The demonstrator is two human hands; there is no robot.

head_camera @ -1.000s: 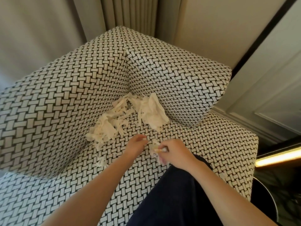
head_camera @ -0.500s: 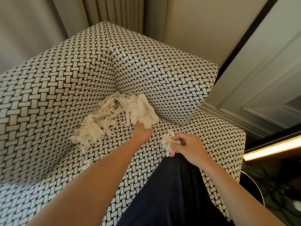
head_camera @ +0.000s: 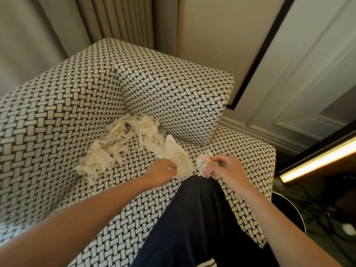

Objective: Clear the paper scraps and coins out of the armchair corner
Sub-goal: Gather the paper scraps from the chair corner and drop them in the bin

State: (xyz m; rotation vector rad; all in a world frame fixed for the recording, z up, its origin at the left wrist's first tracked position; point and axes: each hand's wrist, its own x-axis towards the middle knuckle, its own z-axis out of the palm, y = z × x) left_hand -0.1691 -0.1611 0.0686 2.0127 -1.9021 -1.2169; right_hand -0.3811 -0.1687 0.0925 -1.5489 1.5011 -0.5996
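Paper scraps point(head_camera: 202, 165), printed pink and yellow, sit bunched in the right hand point(head_camera: 228, 168), fingers curled tight around them just above the dark trouser knee point(head_camera: 196, 209). Over to the left hand point(head_camera: 160, 173): its fingers are curled down at the near edge of a flat white tissue sheet point(head_camera: 176, 155), right against it, though whether they pinch it I cannot tell. Beyond, a heap of shredded white paper point(head_camera: 98, 158) fills the corner of the basket-weave armchair point(head_camera: 57, 122), spilling onto the seat.
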